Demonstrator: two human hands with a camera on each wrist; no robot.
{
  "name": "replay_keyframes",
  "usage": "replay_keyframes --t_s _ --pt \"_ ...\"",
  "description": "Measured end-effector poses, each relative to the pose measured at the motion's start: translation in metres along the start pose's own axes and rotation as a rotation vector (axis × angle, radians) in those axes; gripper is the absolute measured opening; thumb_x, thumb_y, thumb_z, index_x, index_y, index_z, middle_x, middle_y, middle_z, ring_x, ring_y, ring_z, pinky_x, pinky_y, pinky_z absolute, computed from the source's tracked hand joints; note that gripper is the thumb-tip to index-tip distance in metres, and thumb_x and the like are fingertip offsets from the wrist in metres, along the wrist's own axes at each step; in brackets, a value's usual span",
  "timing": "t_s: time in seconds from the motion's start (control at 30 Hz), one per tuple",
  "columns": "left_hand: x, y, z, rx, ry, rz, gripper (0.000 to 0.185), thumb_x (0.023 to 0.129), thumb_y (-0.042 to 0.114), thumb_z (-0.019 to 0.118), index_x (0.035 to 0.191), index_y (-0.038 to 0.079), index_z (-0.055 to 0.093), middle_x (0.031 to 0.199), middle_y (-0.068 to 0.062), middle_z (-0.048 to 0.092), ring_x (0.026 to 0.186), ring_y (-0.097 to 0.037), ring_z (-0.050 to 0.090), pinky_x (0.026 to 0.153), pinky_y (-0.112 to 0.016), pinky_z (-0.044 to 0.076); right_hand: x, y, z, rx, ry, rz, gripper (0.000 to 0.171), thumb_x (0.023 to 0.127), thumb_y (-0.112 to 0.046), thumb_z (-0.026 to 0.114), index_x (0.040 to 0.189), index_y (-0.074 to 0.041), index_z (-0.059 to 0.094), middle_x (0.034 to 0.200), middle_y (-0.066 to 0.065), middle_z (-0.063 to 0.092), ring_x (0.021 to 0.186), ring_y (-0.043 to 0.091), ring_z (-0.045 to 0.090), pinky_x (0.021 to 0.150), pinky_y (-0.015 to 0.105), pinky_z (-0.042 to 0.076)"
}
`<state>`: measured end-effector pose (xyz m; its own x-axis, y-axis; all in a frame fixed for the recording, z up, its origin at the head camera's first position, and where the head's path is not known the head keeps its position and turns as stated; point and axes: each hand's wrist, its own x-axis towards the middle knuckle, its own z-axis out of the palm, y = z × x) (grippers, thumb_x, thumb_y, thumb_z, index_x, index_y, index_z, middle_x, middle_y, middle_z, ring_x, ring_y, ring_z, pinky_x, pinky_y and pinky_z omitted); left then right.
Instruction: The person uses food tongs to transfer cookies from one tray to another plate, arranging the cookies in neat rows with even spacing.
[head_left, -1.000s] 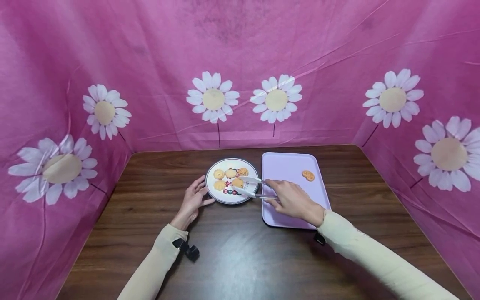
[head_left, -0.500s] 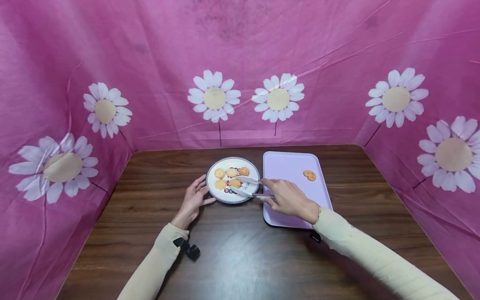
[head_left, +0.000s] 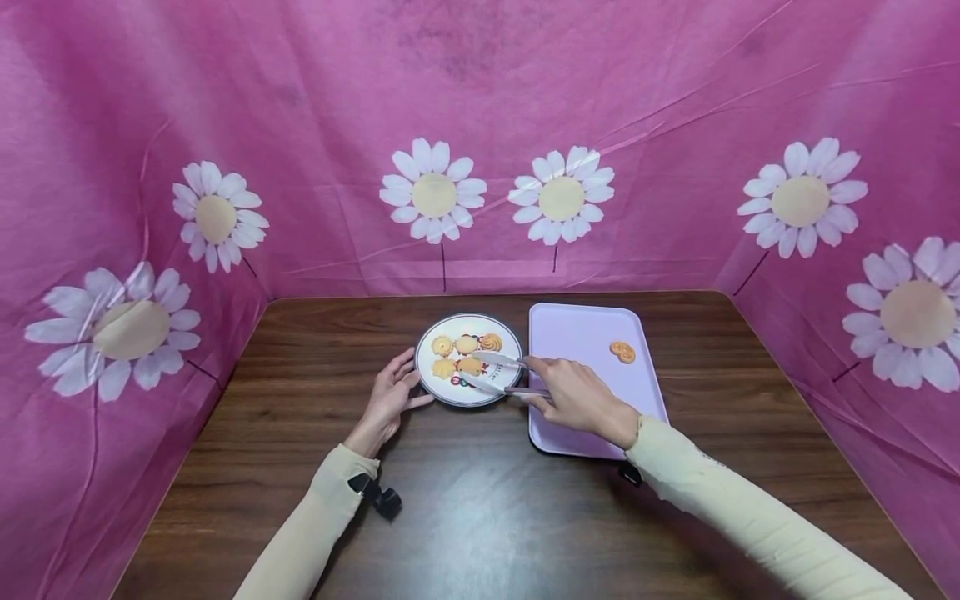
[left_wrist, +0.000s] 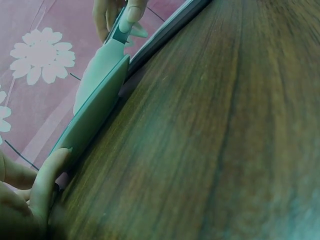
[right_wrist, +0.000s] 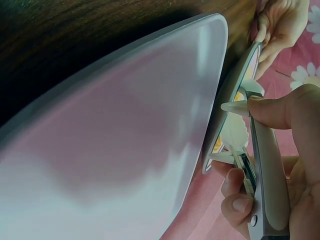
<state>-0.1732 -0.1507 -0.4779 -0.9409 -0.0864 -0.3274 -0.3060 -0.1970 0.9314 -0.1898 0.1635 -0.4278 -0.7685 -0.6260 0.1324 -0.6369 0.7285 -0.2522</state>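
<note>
My left hand (head_left: 386, 404) holds the left rim of a round white plate (head_left: 504, 335) between thumb and fingers; its thumb (left_wrist: 56, 165) lies against the plate's outer side. Several biscuits, among them a star-shaped one (head_left: 442, 345) and a swirled one (head_left: 491, 342), lie on the plate. My right hand (head_left: 581, 400) grips a pair of tongs (right_wrist: 262, 175) over the plate's right side. The white tong tips are apart, one on either side of a plain biscuit (head_left: 469, 366). Whether they touch it I cannot tell.
Right of the plate is a lilac tray (head_left: 573, 321), under my right hand. One pretzel-shaped biscuit (head_left: 622, 352) lies on it. Both rest on a brown wooden table (head_left: 330, 333). A pink flowered cloth (head_left: 495, 92) hangs behind and at both sides.
The tongs have shifted slightly left, so their tips now flank the plain biscuit, which has also moved a little left. My left hand keeps its place at the plate's rim.
</note>
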Motion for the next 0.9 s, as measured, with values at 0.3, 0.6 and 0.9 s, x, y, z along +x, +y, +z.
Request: replay_keyframes --t_s 0.3,0.6,0.9 --pt "0.001 -0.003 0.001 -0.005 -0.003 0.002 0.057 0.107 -0.004 0.041 0.162 0.006 0.032 0.162 -0.026 0.038 0.139 -0.036 0.047 0.082 -0.038 0.07 -0.005 0.002 0.001 0.016 0.013 0.019 0.057 0.092 -0.036 0.078 0.138 -0.006 0.061 0.088 0.006 0.072 0.072 0.015 0.057 0.056 0.036 0.057" --pt "-0.001 -0.002 0.003 -0.002 -0.004 0.009 0.056 0.108 -0.004 0.041 0.162 0.005 0.032 0.162 -0.026 0.038 0.139 -0.037 0.047 0.08 -0.036 0.07 -0.013 0.006 -0.002 0.015 0.054 0.031 0.058 0.092 -0.037 0.078 0.139 -0.008 0.06 0.098 0.012 0.076 0.08 0.021 0.066 0.062 0.043 0.062" --pt "0.0 0.001 0.001 0.001 -0.002 0.001 0.057 0.107 -0.004 0.041 0.163 0.005 0.03 0.165 -0.025 0.035 0.14 -0.036 0.046 0.08 -0.034 0.07 -0.027 0.02 -0.011 0.021 0.119 0.068 0.064 0.093 -0.038 0.078 0.144 -0.006 0.057 0.108 0.017 0.077 0.084 0.023 0.066 0.065 0.047 0.062"
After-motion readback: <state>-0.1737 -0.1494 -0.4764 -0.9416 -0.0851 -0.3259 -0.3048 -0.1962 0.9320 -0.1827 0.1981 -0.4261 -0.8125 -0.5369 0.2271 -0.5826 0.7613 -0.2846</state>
